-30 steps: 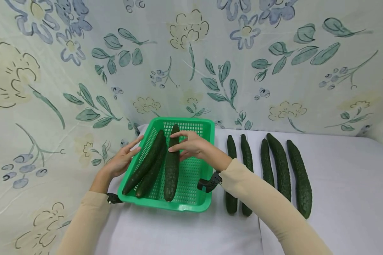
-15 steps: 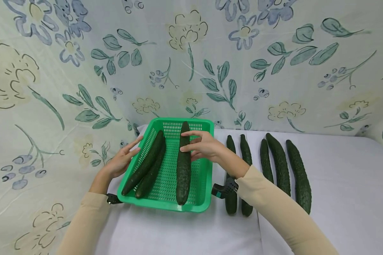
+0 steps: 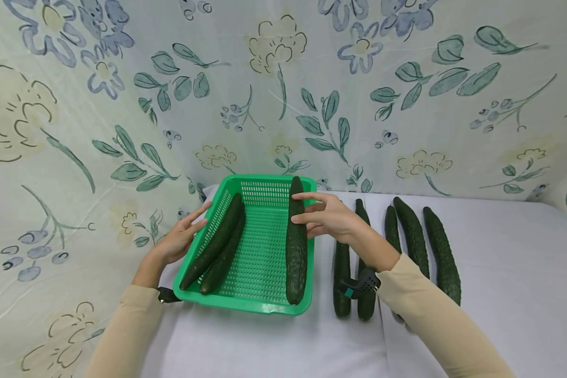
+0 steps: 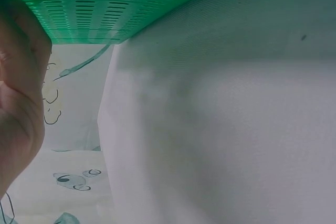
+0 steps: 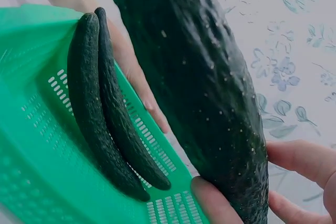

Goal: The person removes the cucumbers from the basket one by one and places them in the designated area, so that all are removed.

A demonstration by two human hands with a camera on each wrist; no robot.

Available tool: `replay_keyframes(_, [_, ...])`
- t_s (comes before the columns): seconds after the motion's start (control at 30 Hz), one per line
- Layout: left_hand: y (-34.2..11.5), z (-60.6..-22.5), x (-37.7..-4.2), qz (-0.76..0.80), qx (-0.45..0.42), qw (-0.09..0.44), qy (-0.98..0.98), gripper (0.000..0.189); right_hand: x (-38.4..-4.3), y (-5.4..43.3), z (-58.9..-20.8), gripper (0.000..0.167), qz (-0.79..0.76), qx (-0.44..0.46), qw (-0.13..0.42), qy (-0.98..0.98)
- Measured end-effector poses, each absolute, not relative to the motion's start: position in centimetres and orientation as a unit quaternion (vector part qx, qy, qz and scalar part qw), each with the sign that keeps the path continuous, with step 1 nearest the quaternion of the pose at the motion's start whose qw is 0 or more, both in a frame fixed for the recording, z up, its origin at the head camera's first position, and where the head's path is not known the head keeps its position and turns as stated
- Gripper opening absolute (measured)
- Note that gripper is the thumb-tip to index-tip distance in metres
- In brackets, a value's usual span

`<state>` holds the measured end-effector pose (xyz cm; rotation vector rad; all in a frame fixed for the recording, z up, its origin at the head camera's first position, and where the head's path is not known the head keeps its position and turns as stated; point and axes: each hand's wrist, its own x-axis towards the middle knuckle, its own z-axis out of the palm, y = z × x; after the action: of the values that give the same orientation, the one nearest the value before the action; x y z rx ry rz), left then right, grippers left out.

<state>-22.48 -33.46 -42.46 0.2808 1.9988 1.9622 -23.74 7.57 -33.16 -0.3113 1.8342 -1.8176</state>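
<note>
My right hand (image 3: 328, 218) pinches a dark green cucumber (image 3: 296, 257) between thumb and fingers near its far half. The cucumber hangs over the right side of the green plastic basket (image 3: 255, 307), raised above its floor, as the right wrist view shows. Two other cucumbers (image 5: 89, 103) lie side by side along the basket's left wall. My left hand (image 3: 181, 239) rests against the outside of that left wall, its fingers fairly straight. In the left wrist view part of the left hand (image 4: 21, 87) shows beside the slotted basket wall (image 4: 94, 3).
Right of the basket, two cucumbers (image 3: 342, 278) lie on the white cloth (image 3: 274, 346), partly under my right forearm. Several more lie farther right, such as the rightmost cucumber (image 3: 444, 252). A floral curtain (image 3: 283, 105) rises behind the table.
My right hand has carried the cucumber rightward, from beside the two in the basket to over its right wall. The left hand and the basket look unmoved.
</note>
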Motion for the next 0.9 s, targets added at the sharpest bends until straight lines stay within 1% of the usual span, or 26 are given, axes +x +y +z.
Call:
replay_keyframes(0.3, [-33.6,-42.6,-22.6,0.683,0.100,0.161,0.705,0.059,-23.7,10.8,-33.8,0.067,-0.666,-0.119,0.242,0.696])
replay_keyframes(0.5, [-33.6,-42.6,-22.5,0.681,0.105,0.161,0.707,0.059,-23.9,12.8,-34.3,0.069,-0.655,-0.112,0.215,0.716])
replay_keyframes(0.9, [-33.5,-42.5,-22.4,0.681,0.105,0.160,0.707,0.059,-23.7,15.9,-34.9,0.071,-0.650,-0.098,0.203,0.726])
